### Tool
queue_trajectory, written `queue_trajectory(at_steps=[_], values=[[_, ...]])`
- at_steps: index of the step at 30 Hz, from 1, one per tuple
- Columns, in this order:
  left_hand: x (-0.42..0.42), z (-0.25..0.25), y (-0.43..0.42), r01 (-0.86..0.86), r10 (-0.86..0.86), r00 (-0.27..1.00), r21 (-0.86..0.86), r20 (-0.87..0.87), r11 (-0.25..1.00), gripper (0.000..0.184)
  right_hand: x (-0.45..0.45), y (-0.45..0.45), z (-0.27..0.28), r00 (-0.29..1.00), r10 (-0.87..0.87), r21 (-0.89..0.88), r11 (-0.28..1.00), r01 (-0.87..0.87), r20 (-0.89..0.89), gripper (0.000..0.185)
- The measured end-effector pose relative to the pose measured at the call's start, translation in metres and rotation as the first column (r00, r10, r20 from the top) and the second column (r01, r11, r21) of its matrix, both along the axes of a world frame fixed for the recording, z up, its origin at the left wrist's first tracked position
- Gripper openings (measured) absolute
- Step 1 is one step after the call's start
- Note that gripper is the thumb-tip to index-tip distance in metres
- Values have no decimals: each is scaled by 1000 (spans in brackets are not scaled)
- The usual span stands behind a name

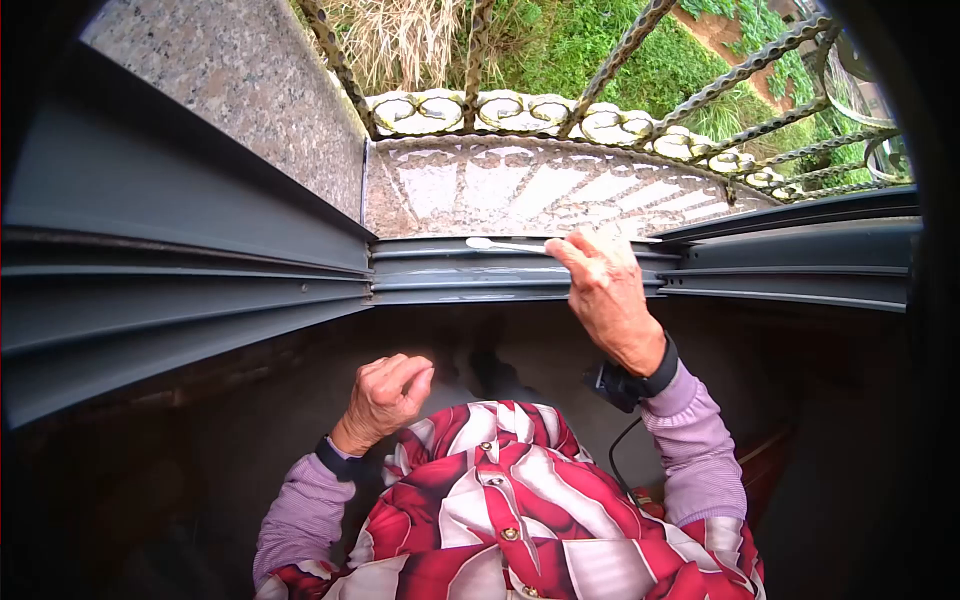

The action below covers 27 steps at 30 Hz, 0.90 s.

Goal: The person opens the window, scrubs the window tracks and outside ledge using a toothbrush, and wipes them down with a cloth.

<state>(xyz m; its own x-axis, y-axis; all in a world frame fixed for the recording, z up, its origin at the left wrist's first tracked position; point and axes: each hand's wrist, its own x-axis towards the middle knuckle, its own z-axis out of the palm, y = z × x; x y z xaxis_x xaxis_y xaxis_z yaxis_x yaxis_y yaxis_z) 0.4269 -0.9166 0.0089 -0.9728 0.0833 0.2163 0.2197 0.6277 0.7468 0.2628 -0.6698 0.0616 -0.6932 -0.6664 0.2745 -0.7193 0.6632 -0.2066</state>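
Note:
A white toothbrush [482, 243] lies along the window track [440, 270], its head to the left, over the grey rails. My right hand [605, 285] pinches its handle between thumb and fingers. The bristles are not visible from above. Lower and to the left, my left hand [392, 392] hangs in front of my body, fingers curled in with the thumb against them. Nothing shows in that hand, and it touches neither the track nor the brush.
Grey window frames rise on the left [190, 250] and right [800, 265]. Beyond the track is a wet stone sill [500, 190], bounded by a twisted metal railing [520, 112]. A speckled stone wall [240, 90] stands at upper left; plants grow outside.

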Motion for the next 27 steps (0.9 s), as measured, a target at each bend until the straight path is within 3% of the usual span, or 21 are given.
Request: queue_trajectory(at_steps=[4, 7, 8, 9, 11, 15, 20, 23, 27], values=[[3, -6, 2, 1, -1, 1000, -12, -29, 1000, 12, -9, -10, -25, 996, 22, 3, 1000, -22, 82, 29], [8, -7, 2, -44, 44, 999, -21, 0, 999, 10, -16, 1, -11, 974, -95, 179, 982, 59, 203, 40], [11, -7, 1, -65, 66, 998, -27, 19, 998, 10, -18, 6, 0, 976, -131, 233, 969, 89, 172, 41], [14, -7, -1, -86, 87, 995, -33, 38, 996, 10, -16, 14, 1, 996, -85, 180, 980, 87, -18, 40], [18, -10, -4, -106, 108, 992, -31, 67, 994, 9, -11, 12, 10, 997, -61, 79, 995, 57, 48, 33], [18, -7, -3, -114, 114, 990, -7, 89, 994, 9, 11, -5, -10, 998, 34, 105, 994, -40, 58, 28], [22, -12, -6, -111, 112, 987, -7, 113, 994, 9, 3, 10, -12, 999, -41, 114, 993, 45, -31, 30], [24, -15, -7, -124, 122, 985, 9, 126, 992, 9, 11, 10, 10, 995, -96, -10, 995, 96, -20, 33], [19, -13, -2, -96, 90, 986, 35, 139, 995, 9, 28, -41, 2, 998, 26, -94, 995, -21, 50, 37]])
